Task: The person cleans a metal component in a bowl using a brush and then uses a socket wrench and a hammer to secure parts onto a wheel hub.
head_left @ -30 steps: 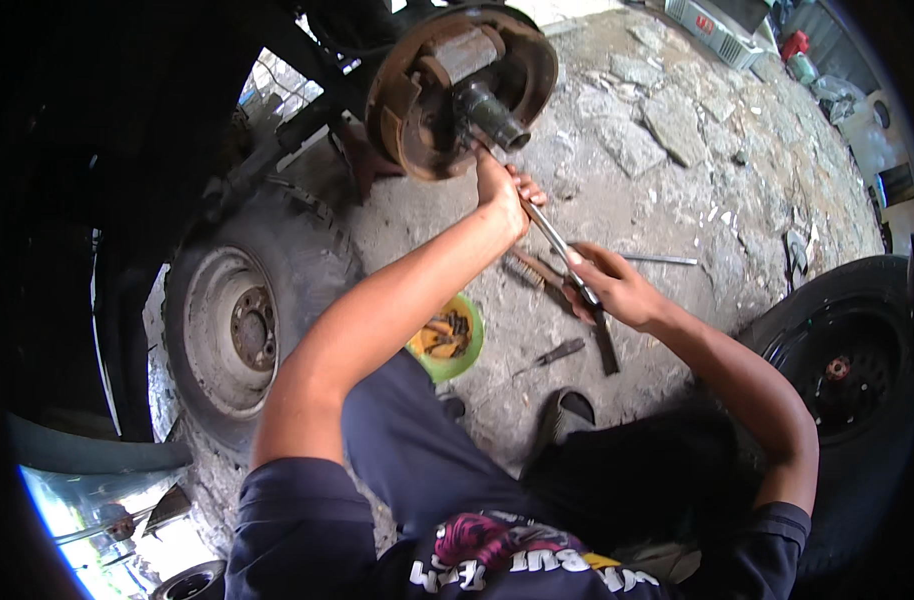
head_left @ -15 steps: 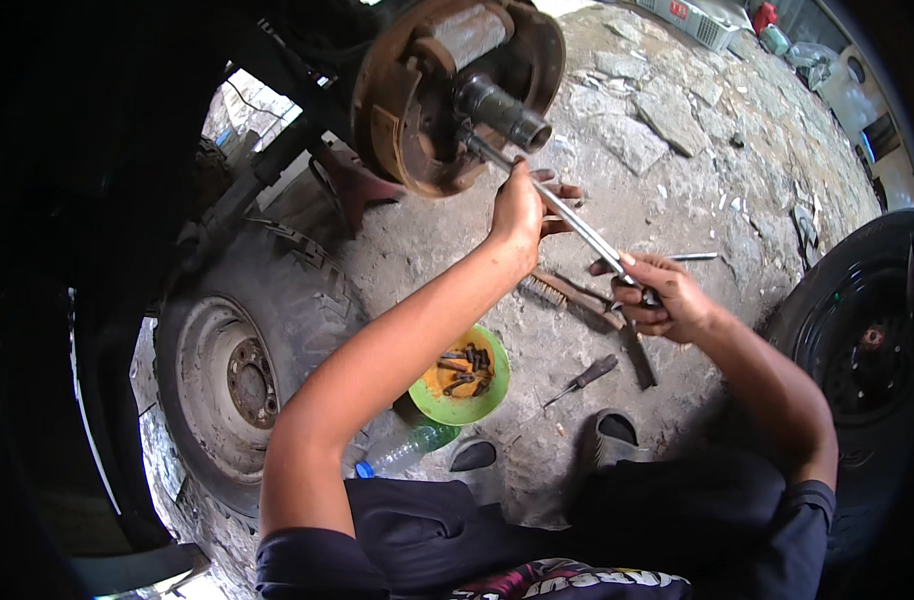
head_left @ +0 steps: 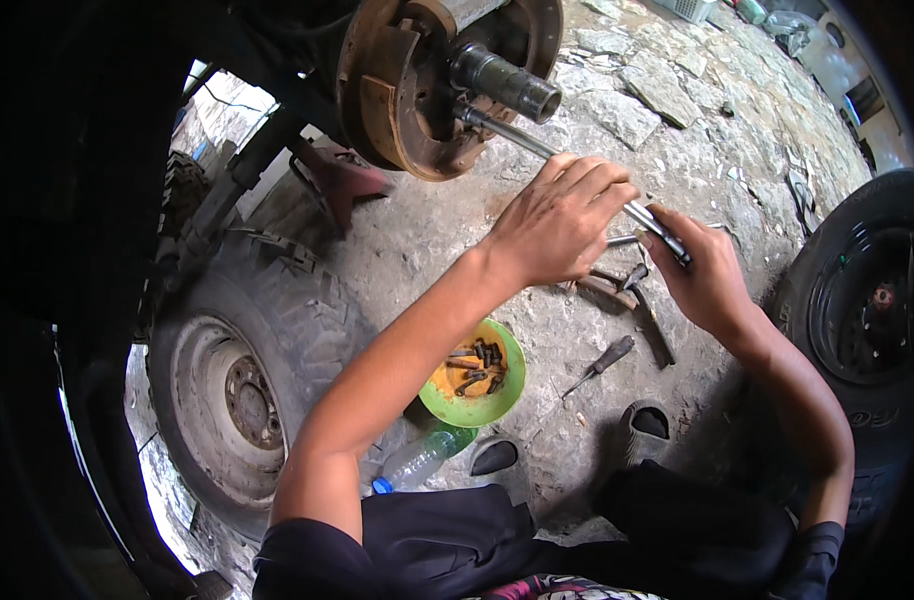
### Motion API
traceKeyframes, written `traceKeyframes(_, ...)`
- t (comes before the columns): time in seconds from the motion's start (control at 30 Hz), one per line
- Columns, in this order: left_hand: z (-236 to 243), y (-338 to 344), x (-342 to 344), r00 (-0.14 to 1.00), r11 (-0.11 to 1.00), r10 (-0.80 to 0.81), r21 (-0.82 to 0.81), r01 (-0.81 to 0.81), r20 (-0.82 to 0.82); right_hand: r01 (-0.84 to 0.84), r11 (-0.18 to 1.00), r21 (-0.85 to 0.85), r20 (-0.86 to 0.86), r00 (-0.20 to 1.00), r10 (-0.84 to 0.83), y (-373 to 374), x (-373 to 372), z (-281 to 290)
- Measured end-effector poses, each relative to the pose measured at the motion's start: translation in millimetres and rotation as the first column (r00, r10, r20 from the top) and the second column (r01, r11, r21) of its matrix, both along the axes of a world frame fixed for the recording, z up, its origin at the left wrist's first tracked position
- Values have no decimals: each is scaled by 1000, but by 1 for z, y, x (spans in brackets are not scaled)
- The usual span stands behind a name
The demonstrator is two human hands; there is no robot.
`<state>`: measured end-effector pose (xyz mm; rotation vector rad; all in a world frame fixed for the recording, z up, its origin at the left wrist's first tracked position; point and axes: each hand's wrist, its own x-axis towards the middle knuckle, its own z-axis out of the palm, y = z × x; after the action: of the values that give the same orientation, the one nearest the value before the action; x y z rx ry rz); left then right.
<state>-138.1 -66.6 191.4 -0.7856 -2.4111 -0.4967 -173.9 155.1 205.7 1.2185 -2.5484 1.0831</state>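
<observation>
A rusty drum brake assembly with a protruding hub spindle stands at the upper middle. From just below the spindle, a long steel socket bar slants down to the right, its far tip against the brake assembly. My left hand is wrapped over the bar's middle, back of the hand up. Closed round its near end is my right hand, thumb side along the metal. Another thin steel rod shows behind my hands; whether it joins the bar I cannot tell.
A green bowl of bolts in orange liquid sits beside a plastic bottle. A screwdriver and other tools lie on the stony ground. Wheels stand left and right. A red jack stand is under the vehicle.
My left hand has slid down the bar towards my right hand and turned over it, from supporting it with fingers loose to gripping it. The view has shifted slightly.
</observation>
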Motion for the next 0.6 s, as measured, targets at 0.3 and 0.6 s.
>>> traceKeyframes(0.3, -3, -12, -20, 996, 996, -84, 5, 84, 31, 512, 830, -224, 970, 35, 240, 22, 4, -2)
traceKeyframes(0.6, 8, -25, -9, 999, 999, -52, 16, 52, -2, 330, 931, -153, -34, 940, -339, 0, 33, -20)
